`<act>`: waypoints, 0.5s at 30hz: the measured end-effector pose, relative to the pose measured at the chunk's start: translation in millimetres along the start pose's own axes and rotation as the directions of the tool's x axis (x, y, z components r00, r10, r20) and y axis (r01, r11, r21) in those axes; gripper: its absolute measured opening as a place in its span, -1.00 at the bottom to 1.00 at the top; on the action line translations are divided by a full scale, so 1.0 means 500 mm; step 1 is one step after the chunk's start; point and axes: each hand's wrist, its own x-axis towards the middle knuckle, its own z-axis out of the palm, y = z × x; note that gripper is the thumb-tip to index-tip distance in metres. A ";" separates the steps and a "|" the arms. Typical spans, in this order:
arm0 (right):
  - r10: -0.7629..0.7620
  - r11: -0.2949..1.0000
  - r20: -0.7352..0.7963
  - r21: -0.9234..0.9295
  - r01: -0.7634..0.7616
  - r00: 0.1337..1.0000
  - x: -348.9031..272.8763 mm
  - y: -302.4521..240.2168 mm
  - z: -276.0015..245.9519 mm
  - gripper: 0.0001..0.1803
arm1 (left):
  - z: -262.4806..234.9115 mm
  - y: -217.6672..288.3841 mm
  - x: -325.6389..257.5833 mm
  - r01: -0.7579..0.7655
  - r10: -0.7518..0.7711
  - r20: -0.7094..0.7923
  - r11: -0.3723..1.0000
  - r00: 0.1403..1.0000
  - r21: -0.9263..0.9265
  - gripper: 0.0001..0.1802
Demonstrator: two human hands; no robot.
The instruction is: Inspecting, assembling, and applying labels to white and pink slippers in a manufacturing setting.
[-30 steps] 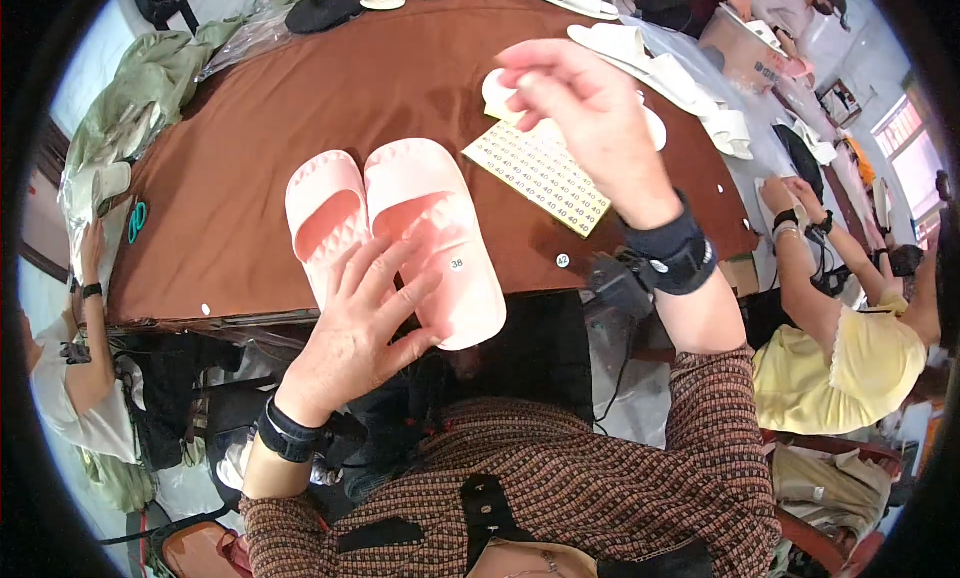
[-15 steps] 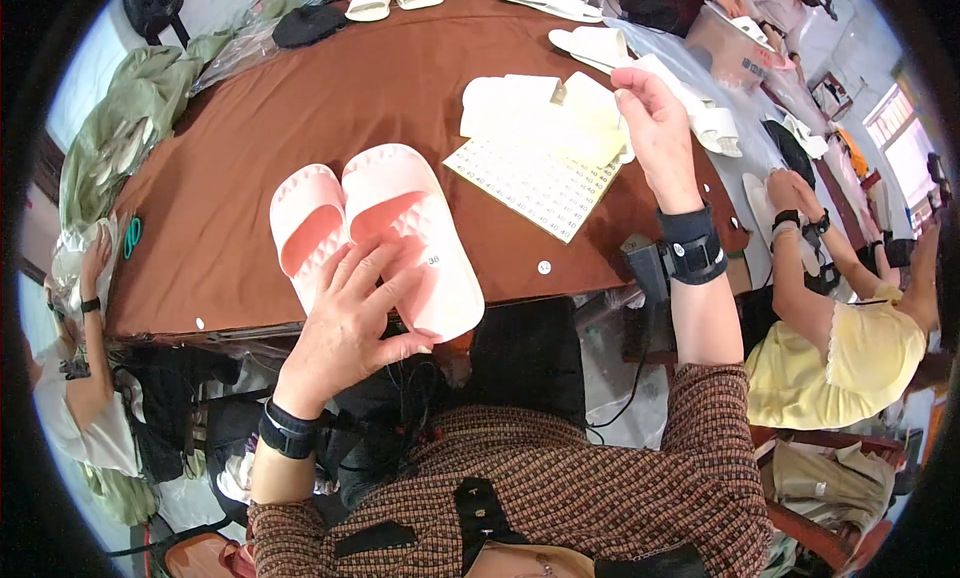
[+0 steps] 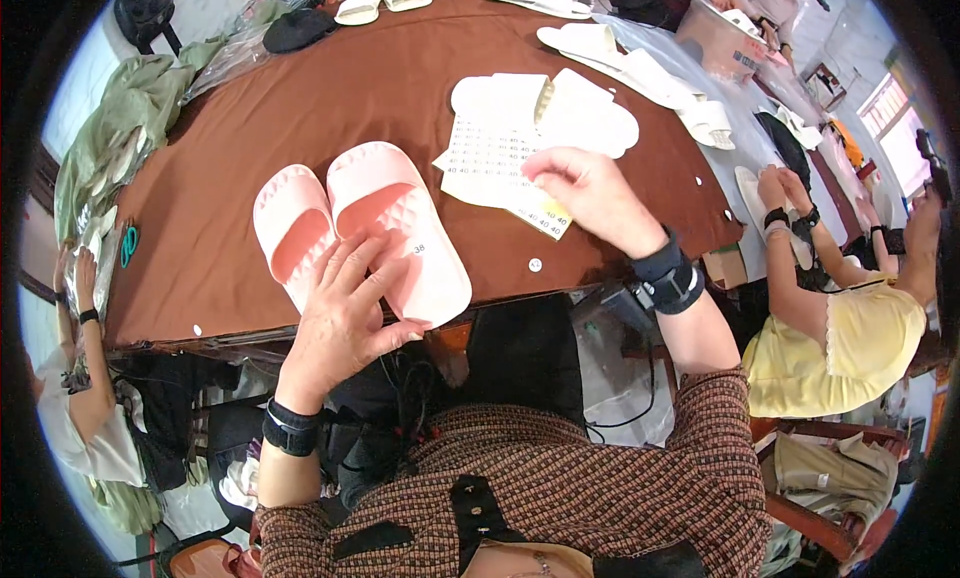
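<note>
A pair of pink slippers (image 3: pixel 404 240) lies side by side at the near left of the table, heels toward me. My left hand (image 3: pixel 345 298) spreads across their insoles, its thumb at the right slipper's heel edge; a small dark size mark shows on that insole. To the right, a white label sheet (image 3: pixel 483 155) overlaps another sheet with a yellowish corner (image 3: pixel 547 216). My right hand (image 3: pixel 595 193) pinches at the upper sheet's right edge; the exact contact under the fingertips is hidden. Behind the sheets lies a pair of white slippers (image 3: pixel 590 113), partly covered.
More white slippers (image 3: pixel 640 73) line the table's right side. Teal scissors (image 3: pixel 128 246) lie at the left edge, near a green cloth (image 3: pixel 125 128). A round white sticker (image 3: pixel 535 265) is by the front edge. Other people work left, right and across, near a cardboard box (image 3: pixel 722 43).
My right hand has come down and left from its raised place to the label sheets. The yellowish film over the white slippers no longer covers them. My left hand stays on the pink slippers.
</note>
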 end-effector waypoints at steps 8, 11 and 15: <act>-0.361 0.878 0.032 -0.325 0.351 0.932 -0.017 -0.012 0.042 -0.86 | 0.000 -0.004 -0.003 0.016 -0.016 0.042 1.000 0.999 0.003 -0.17; -0.321 0.903 -0.002 -0.300 0.306 0.947 -0.008 -0.010 0.033 -0.85 | 0.001 -0.004 -0.004 0.021 -0.021 0.039 1.000 0.999 -0.001 -0.17; -0.121 0.981 -0.061 -0.162 0.110 0.991 0.009 0.005 0.022 -0.83 | -0.001 0.000 -0.002 0.021 -0.022 0.045 1.000 0.999 0.007 -0.17</act>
